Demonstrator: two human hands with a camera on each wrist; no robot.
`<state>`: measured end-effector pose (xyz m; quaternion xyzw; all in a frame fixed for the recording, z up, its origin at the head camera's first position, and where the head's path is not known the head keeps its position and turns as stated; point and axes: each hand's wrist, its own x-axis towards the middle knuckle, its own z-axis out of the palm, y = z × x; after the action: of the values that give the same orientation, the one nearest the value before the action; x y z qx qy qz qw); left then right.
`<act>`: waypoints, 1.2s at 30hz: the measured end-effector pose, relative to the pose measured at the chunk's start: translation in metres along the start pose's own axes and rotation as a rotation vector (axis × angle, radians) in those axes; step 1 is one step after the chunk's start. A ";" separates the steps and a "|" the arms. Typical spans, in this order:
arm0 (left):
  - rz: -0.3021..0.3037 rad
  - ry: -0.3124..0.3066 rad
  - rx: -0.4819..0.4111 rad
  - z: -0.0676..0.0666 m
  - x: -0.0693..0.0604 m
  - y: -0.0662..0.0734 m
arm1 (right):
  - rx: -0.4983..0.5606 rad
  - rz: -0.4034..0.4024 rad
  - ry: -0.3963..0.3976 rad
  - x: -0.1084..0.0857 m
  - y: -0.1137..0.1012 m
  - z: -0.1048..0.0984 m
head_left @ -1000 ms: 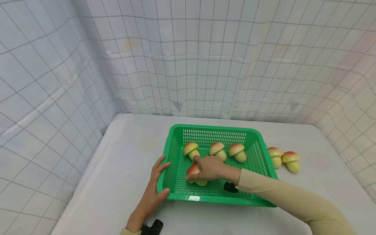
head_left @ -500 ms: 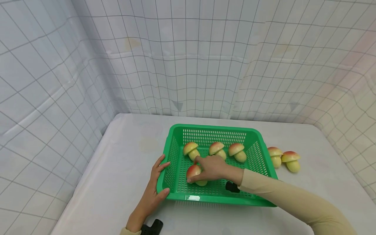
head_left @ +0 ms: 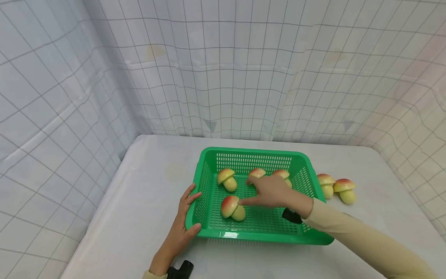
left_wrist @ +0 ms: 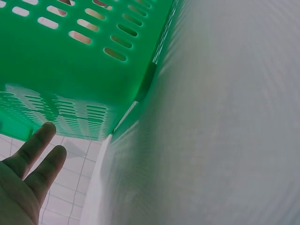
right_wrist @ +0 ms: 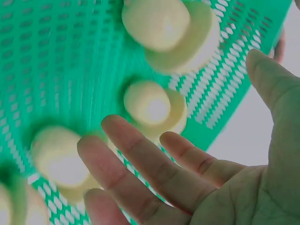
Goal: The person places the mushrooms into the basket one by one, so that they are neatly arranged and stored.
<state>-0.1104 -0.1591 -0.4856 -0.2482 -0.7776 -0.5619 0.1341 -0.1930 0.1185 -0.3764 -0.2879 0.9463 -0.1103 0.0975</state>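
A green plastic basket (head_left: 265,235) holds several toy mushrooms with pale yellow stems and red-and-yellow caps. One mushroom (head_left: 230,207) lies at the front left of the basket, and another mushroom (head_left: 227,179) lies behind it. Over the basket, my right hand (head_left: 273,190) has its fingers spread and holds nothing; it partly covers two mushrooms at the back. In the right wrist view, its fingers (right_wrist: 154,173) stretch out loosely beside the mushrooms. My left hand (head_left: 184,224) rests against the basket's left front corner with spread fingers. Two straight fingers (left_wrist: 35,145) show beside the basket wall in the left wrist view.
Two more toy mushrooms (head_left: 345,190) lie side by side on the white table (head_left: 156,170), just right of the basket. White grid-patterned curtains (head_left: 223,77) enclose the back and both sides. A black strap mount (head_left: 292,216) sits at my right wrist.
My right hand has let go of the front-left mushroom and moved right, its fingers opening. That mushroom stays in place. My left hand and the basket have hardly moved.
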 end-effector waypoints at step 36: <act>-0.029 0.005 -0.015 0.000 0.000 -0.001 | 0.192 0.655 0.406 -0.130 0.216 -0.002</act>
<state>-0.1111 -0.1588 -0.4864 -0.2366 -0.7764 -0.5704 0.1260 -0.2002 0.3671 -0.4164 0.0673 0.9734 -0.2162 -0.0351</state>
